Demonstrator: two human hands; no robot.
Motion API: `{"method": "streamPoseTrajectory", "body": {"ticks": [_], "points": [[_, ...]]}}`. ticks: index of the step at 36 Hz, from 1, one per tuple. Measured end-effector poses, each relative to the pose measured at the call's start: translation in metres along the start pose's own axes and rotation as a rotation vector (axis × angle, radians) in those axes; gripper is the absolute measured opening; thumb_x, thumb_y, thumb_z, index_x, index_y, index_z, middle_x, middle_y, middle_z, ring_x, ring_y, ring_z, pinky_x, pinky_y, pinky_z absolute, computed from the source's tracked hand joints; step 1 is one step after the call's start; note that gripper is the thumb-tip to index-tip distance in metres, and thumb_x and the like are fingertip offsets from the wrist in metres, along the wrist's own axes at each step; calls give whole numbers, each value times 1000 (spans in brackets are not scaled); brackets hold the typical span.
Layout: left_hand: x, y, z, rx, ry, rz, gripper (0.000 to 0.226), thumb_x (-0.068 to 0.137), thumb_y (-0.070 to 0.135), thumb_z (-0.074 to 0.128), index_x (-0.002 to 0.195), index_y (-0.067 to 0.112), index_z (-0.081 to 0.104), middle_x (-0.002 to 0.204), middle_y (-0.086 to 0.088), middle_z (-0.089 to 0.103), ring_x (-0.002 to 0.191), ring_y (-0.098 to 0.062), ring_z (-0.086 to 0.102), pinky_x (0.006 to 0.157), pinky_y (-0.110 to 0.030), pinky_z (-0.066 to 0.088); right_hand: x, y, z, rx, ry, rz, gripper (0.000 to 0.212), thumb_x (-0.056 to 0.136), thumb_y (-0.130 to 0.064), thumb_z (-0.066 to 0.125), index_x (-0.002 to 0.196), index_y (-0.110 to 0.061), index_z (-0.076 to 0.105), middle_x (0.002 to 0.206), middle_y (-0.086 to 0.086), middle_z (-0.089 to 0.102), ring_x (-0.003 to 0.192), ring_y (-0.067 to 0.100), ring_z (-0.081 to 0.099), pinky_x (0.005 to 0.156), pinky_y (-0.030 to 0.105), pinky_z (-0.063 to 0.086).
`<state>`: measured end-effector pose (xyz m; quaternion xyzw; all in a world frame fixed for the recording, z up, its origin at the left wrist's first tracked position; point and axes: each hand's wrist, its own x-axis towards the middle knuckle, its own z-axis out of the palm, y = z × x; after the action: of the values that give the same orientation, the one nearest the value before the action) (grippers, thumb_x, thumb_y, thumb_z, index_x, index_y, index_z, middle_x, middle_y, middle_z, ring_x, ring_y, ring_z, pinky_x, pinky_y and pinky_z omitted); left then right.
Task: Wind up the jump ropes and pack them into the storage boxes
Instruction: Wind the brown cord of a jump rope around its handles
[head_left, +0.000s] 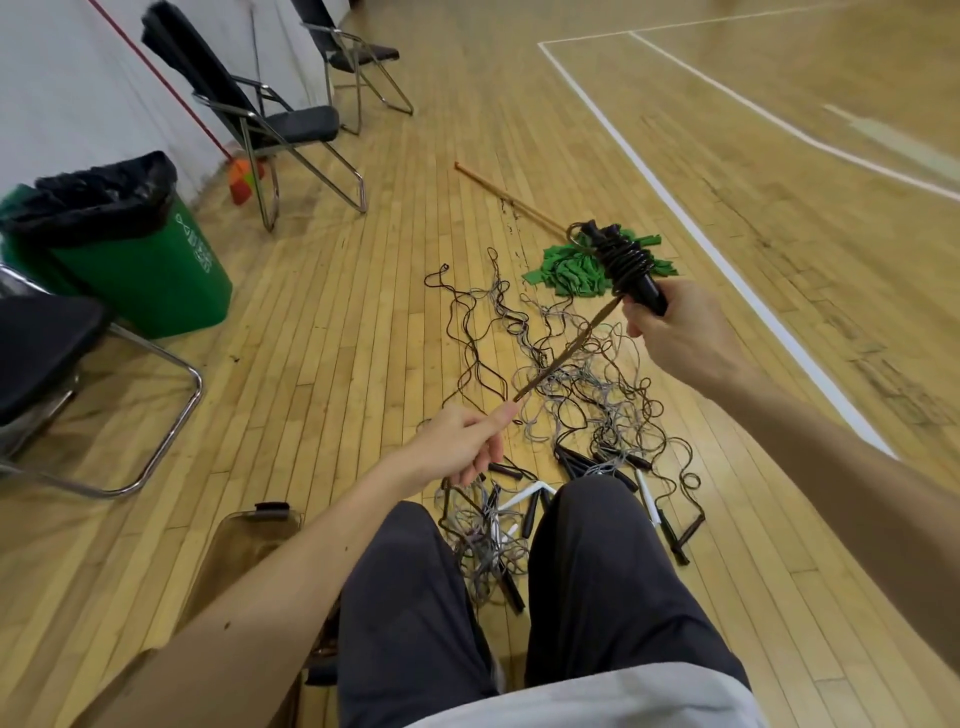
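**Jump rope in hand** (626, 262): black handles paired, cord coiled round them in several turns, raised over the far right edge of the tangle.
- Right hand (675, 332) grips the lower ends of the handles.
- Left hand (457, 447) pinches the free tail of cord (566, 353), drawn taut between the two hands over the middle of the tangle.

**Tangle of jump ropes** (571, 410): many grey and black cords with black and white handles, loose on the wooden floor (363, 312) and running back between the person's knees.

**Storage box** (244, 545): clear plastic, left of the tangle's near end, partly behind the left forearm (contents cannot be told).

**Progress, as judged:** early. One rope is nearly wound, none is seen packed, and the bulk is unsorted.

**Room:**
- Bare floor lies right of the tangle up to the white court line (701, 234).
- A green mop head (571, 273) lies just beyond the tangle's far edge and could snag a trailing cord.
- The green bin (145, 260) and the folding chairs (270, 119) stand well left of the tangle.
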<state>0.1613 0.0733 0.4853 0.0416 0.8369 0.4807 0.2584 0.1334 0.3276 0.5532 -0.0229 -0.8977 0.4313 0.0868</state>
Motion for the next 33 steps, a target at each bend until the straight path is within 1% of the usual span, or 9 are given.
{"method": "streamPoseTrajectory", "body": {"ticks": [6, 10, 12, 14, 16, 22, 26, 29, 33], "points": [[-15, 0, -5, 186, -9, 24, 58, 99, 57, 45, 75, 6, 61, 49, -1, 48, 39, -13, 41, 55, -26, 44, 6, 21, 4, -135, -10, 89, 17, 104, -17, 52, 96, -7, 63, 80, 8, 65, 59, 20, 53, 55, 36, 46], [-27, 16, -8, 543, 35, 142, 60, 97, 60, 49, 78, 4, 60, 59, 2, 50, 45, -12, 43, 52, -26, 38, 9, 32, 13, -226, -27, 161, 19, 103, -14, 50, 96, -3, 63, 74, 6, 59, 57, 19, 52, 49, 30, 33], [-35, 27, -9, 716, 72, 206, 55, 99, 57, 47, 86, 7, 66, 60, 4, 51, 47, -10, 42, 49, -24, 36, 10, 37, 18, -280, -50, 183, 19, 103, -14, 51, 99, -1, 65, 80, 10, 62, 61, 22, 55, 51, 30, 35], [-43, 42, -10, 851, 122, 269, 47, 102, 53, 44, 95, 12, 67, 61, 5, 52, 49, -6, 45, 52, -24, 43, 10, 39, 24, -324, -102, 206, 17, 102, -13, 53, 105, 0, 64, 88, 14, 65, 68, 25, 59, 54, 31, 40], [-50, 57, -11, 940, 164, 338, 42, 102, 52, 41, 92, 18, 63, 62, 6, 51, 51, -4, 46, 55, -22, 45, 9, 40, 29, -360, -156, 223, 17, 101, -10, 54, 112, 0, 61, 94, 16, 65, 69, 23, 58, 52, 29, 39], [-55, 84, -26, 998, 300, 633, 41, 101, 50, 43, 74, 21, 54, 57, 12, 44, 51, 2, 40, 57, -27, 48, 1, 32, 43, -436, -297, 196, 18, 100, -6, 52, 116, -1, 58, 86, 10, 60, 64, 18, 56, 48, 24, 38], [-48, 98, -36, 1066, 382, 764, 46, 97, 53, 45, 71, 17, 55, 56, 11, 42, 50, -3, 36, 54, -30, 46, -5, 25, 49, -468, -423, 171, 12, 98, -7, 55, 108, -4, 61, 91, 13, 68, 78, 26, 66, 57, 31, 50], [-45, 109, -43, 1075, 461, 885, 48, 95, 51, 51, 70, 12, 63, 55, 8, 47, 47, -7, 38, 47, -20, 29, -11, 18, 52, -492, -524, 146, 11, 97, -9, 57, 107, -5, 62, 91, 12, 69, 80, 25, 68, 62, 33, 54], [-41, 124, -53, 978, 546, 953, 45, 90, 50, 55, 66, 13, 63, 50, 13, 40, 44, 8, 27, 48, -10, 19, -19, 6, 52, -515, -688, 62, 7, 96, -14, 62, 95, -8, 65, 83, 6, 71, 72, 18, 67, 64, 34, 56]]}}
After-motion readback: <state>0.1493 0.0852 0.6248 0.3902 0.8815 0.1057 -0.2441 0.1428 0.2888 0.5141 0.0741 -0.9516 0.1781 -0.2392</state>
